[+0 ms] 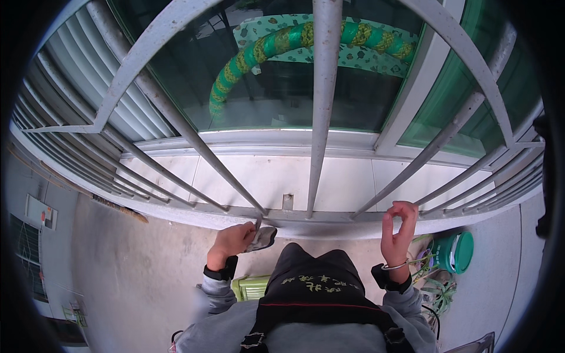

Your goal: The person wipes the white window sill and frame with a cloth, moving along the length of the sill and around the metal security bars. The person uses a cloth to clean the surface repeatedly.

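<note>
My left hand (231,240) grips a small greyish cloth-like piece (263,238) with a dark edge; its exact kind is unclear. A thin strip sticks up beside my fingers, near the foot of a bar on the metal window grille (326,88). My right hand (399,236) is raised at the grille's bottom rail (331,215), thumb and curled fingers apart, nothing visible between them. Whether its fingertips touch the rail cannot be made out. Behind the bars lies a white tiled sill (256,176), with a small metal tab (288,202) near its front edge.
Beyond the glass (282,97) curves a green and yellow wrapped tube (240,64). Below right stand a green bucket (461,253) and potted plants (441,293). A lime-green plastic item (251,287) is partly hidden by my apron (315,282). A brush-like item (119,207) lies left.
</note>
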Tool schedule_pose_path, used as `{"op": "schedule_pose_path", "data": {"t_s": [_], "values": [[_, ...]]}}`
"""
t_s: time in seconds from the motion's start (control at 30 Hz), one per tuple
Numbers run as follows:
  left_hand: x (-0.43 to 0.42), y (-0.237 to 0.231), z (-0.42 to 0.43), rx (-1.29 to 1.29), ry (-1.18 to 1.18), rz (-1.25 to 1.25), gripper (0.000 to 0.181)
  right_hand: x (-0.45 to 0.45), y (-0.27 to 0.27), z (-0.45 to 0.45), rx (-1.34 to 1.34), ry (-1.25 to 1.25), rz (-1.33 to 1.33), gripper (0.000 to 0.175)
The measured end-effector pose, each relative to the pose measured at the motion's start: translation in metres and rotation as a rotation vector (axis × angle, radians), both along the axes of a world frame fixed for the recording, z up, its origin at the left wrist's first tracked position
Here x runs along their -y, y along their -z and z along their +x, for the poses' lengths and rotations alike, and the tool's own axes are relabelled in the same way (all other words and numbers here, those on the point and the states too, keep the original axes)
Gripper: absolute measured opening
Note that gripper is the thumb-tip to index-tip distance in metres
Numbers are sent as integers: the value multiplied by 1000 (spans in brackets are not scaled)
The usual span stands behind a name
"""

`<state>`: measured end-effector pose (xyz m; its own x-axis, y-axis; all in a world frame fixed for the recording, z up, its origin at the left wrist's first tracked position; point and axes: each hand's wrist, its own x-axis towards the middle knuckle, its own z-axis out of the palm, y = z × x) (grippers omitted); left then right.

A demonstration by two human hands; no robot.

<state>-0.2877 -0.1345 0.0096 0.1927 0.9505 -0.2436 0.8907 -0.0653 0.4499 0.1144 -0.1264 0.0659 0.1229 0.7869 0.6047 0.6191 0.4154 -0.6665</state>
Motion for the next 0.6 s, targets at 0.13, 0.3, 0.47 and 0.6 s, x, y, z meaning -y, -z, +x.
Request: {"op": "schedule_pose_path", "data": {"t_s": [0.13,0.3,0.47,0.6], "values": [[36,-33,8,346,-138,-139,18,25,18,11,-141,-500,-565,33],[43,-30,87,1160,-227,-386,29,32,38,-61,-211,-1038,-659,63],[47,-14,69,1843,-632,-501,39,26,49,-68,4,-1160,-787,37],[12,-16,23,1768,-736,-86,42,33,60,-30,-98,-936,-979,33]]}}
